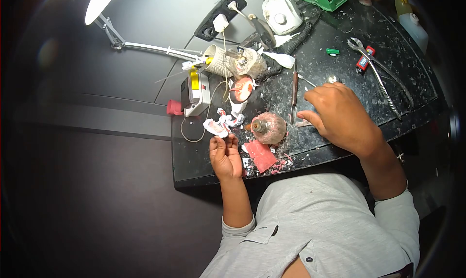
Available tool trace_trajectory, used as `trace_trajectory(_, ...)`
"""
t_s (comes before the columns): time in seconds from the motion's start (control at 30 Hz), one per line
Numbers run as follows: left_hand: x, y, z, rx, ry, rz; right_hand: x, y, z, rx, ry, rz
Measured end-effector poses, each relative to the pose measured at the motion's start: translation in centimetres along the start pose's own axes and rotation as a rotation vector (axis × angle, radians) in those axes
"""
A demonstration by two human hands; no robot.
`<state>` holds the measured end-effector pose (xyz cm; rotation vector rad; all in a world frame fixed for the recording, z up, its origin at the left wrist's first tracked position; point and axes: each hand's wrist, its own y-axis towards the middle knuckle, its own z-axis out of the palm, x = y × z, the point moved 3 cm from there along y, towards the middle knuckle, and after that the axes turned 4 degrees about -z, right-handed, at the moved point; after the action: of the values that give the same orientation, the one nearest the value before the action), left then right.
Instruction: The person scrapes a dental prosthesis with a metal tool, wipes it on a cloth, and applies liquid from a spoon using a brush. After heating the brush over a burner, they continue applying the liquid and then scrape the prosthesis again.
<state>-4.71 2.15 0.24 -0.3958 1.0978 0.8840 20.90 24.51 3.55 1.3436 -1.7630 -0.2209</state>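
Observation:
At the near left part of the bench, my left hand (225,157) pinches a white plaster dental cast (217,128) with pink wax on it, thumb against fingertips. A second white and red piece (235,119) lies just beyond it. My right hand (337,114) hovers palm down over the bench, thumb apart from the curved fingers, and nothing shows in its grasp. Left of its thumb lies a wooden-handled wax knife (294,89). A round spirit burner (270,128) smeared with pink wax stands between my hands, beside a pink wax sheet (261,155).
A bowl of red wax (241,90), a woven cup of tools (214,59) and a white box (198,94) stand at left. Pliers (374,70), a red lighter (365,60) and a green cap (332,51) lie at right. A white control unit (281,15) sits behind.

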Motion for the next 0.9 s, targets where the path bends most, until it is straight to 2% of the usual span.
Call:
trace_trajectory(0.03,0.2,-0.1,0.5,0.002,0.000,0.000,0.0,0.0,-0.1,-0.001,-0.001,0.001)
trace_trajectory(0.1,0.2,-0.5,1.9,0.027,0.281,0.180,0.1,0.0,-0.1,0.017,-0.001,0.011)
trace_trajectory(0.17,0.5,-0.5,2.5,0.052,0.331,0.253,0.0,0.0,0.0,0.012,-0.004,0.009)
trace_trajectory(0.23,0.6,-0.8,3.4,0.116,0.524,0.430,0.0,0.0,-0.1,0.008,-0.007,0.007)
trace_trajectory(0.3,0.7,-1.2,3.8,0.106,0.558,0.416,0.1,0.0,-0.2,0.045,-0.012,0.033)
trace_trajectory(0.4,0.7,-1.5,4.5,0.159,0.750,0.591,0.1,-0.1,-0.2,0.037,-0.027,0.020)
trace_trajectory(0.9,0.3,-1.2,4.8,0.138,0.865,0.626,0.2,0.0,-0.3,0.033,-0.039,0.012)
